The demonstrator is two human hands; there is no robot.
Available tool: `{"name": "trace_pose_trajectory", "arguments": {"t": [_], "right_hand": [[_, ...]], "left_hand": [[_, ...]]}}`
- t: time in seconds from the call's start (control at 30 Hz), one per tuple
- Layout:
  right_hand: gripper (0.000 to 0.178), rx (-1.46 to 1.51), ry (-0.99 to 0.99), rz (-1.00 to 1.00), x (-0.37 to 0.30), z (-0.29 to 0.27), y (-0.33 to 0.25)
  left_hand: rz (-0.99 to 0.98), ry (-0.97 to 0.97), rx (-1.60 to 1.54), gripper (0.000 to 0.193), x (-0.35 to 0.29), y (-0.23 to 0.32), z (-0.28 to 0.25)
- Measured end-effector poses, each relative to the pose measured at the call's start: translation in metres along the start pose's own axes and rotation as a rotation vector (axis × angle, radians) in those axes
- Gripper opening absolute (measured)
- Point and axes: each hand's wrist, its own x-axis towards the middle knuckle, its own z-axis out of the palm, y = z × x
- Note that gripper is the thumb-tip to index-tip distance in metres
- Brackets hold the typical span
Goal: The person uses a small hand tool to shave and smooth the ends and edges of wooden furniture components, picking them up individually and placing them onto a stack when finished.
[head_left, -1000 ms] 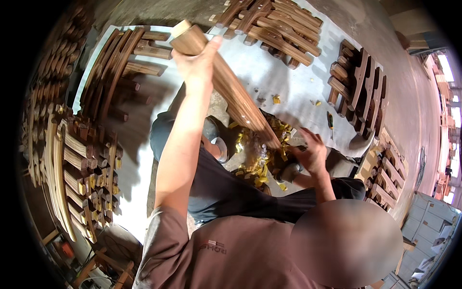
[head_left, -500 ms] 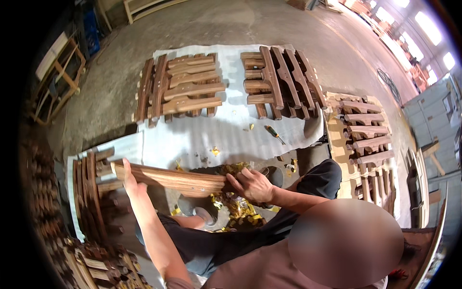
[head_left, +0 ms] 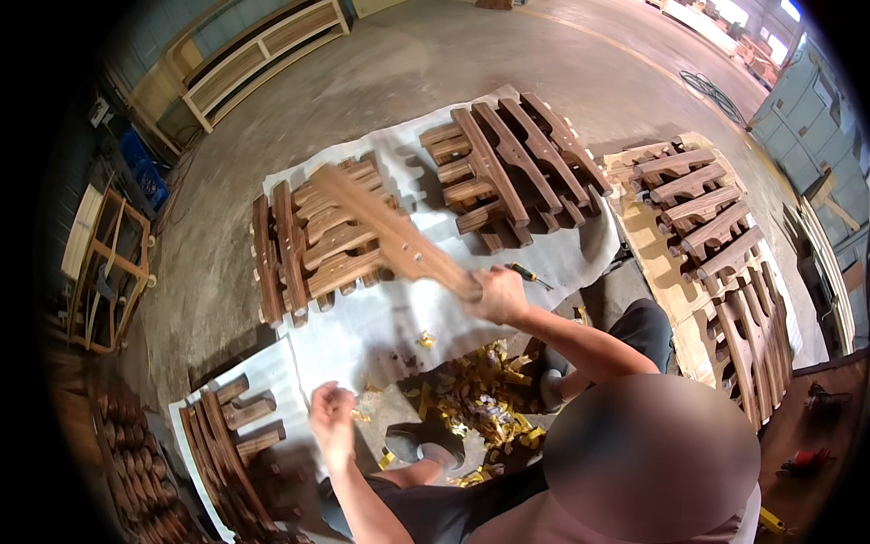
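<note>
My right hand (head_left: 498, 296) grips the near end of a brown shaped wooden slat (head_left: 394, 238), which is raised and slightly blurred. The slat slants up to the far left, above a stack of similar wooden pieces (head_left: 340, 238). My left hand (head_left: 333, 419) is off the slat, near the left part of the white sheet (head_left: 335, 340). Its fingers are loosely bent and partly apart, and I see nothing in them. A screwdriver (head_left: 528, 275) with a dark green handle lies just beyond my right hand.
More wooden pieces are stacked at far right (head_left: 517, 168), on cardboard (head_left: 681, 340) to the right, and at near left (head_left: 231, 449). Yellow scraps (head_left: 485, 394) litter the floor between my feet. A wooden frame on wheels (head_left: 113, 272) stands at left.
My left hand has let go of the slat and moved nearer to me. My right hand has swung the slat up and away over the far-left stack. The view has turned.
</note>
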Motion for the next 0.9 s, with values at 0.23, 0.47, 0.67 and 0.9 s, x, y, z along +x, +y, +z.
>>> {"name": "trace_pose_trajectory", "arguments": {"t": [0.23, 0.47, 0.67, 0.9], "right_hand": [[0.031, -0.083, 0.143, 0.384, 0.082, 0.046, 0.072], [0.035, -0.142, 0.112, 0.576, 0.14, 0.063, 0.12], [0.031, -0.189, -0.081, 0.454, 0.19, 0.108, 0.127], [0.043, -0.311, -0.102, 0.174, 0.141, 0.08, 0.196]], "left_hand": [[0.105, -0.559, 1.046, 0.071, -0.015, 0.008, 0.022], [0.019, -0.549, 1.062, 0.071, 0.002, 0.008, 0.043], [-0.009, -0.49, 0.986, 0.066, -0.014, -0.002, 0.017], [0.089, -0.405, 1.03, 0.067, -0.007, -0.001, 0.027]]}}
